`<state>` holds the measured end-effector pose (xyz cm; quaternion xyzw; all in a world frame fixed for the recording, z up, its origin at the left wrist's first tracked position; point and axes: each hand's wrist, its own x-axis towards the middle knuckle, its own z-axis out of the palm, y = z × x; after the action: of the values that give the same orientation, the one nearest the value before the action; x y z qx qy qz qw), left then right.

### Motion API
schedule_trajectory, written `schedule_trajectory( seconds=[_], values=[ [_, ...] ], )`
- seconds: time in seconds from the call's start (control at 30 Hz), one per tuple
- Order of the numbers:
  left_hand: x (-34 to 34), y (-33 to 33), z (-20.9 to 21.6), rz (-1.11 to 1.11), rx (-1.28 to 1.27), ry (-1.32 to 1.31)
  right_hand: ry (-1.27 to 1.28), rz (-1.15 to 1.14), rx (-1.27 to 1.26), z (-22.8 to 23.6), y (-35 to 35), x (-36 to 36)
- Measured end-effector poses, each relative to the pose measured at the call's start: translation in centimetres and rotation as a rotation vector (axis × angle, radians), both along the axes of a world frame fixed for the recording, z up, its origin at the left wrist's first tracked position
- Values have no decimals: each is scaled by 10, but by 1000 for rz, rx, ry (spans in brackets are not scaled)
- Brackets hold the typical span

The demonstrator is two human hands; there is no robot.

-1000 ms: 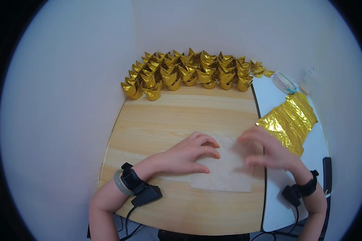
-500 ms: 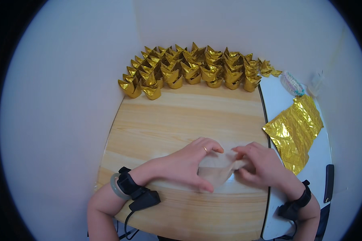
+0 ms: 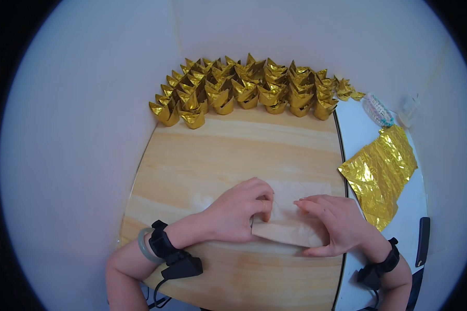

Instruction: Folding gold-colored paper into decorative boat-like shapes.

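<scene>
A pale beige sheet of paper (image 3: 286,230) lies on the wooden table in front of me, its near edge folded over into a strip. Its left edge is held by my left hand (image 3: 244,210), with the fingers curled down and the thumb hidden. My right hand (image 3: 340,220) rests over the sheet's right side, fingers spread above the paper and the thumb stretched along the folded near edge. The sheet's right corner is hidden under that hand.
Stacked gold foil ingot shapes (image 3: 225,98) line the table's (image 3: 218,150) far side. On the white surface at the right lie a wrinkled gold foil sheet (image 3: 381,176), a patterned white packet (image 3: 378,110) and a clear container (image 3: 410,111). A dark bar (image 3: 423,241) is farther right.
The paper, bunched in my right hand before, is now spread flat with its near edge folded. My left fingers have curled onto its left edge; my right hand has opened over it.
</scene>
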<state>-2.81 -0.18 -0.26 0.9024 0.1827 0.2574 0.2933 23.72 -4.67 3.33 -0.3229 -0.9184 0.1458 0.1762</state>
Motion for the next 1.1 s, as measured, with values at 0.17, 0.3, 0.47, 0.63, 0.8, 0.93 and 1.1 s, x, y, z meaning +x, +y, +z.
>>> schedule_trajectory(
  seconds=[0.17,0.3,0.47,0.63,0.8,0.93,1.1],
  values=[
    [-2,0,2,359,-190,36,341,-261,-228,-18,-6,6],
    [4,-1,5,505,-312,58,402,-502,-273,-21,-3,1],
    [5,5,3,413,161,17,-74,-431,281,-19,3,-4],
    [8,2,-10,59,104,263,-268,-124,105,-20,-3,-14],
    [8,-5,-5,81,254,479,-323,-65,33,-20,-7,-13],
    [5,-7,1,80,212,462,-405,-126,10,-15,-10,-5],
    [5,-9,0,122,242,495,-515,-258,58,-14,-16,6]
  ],
)
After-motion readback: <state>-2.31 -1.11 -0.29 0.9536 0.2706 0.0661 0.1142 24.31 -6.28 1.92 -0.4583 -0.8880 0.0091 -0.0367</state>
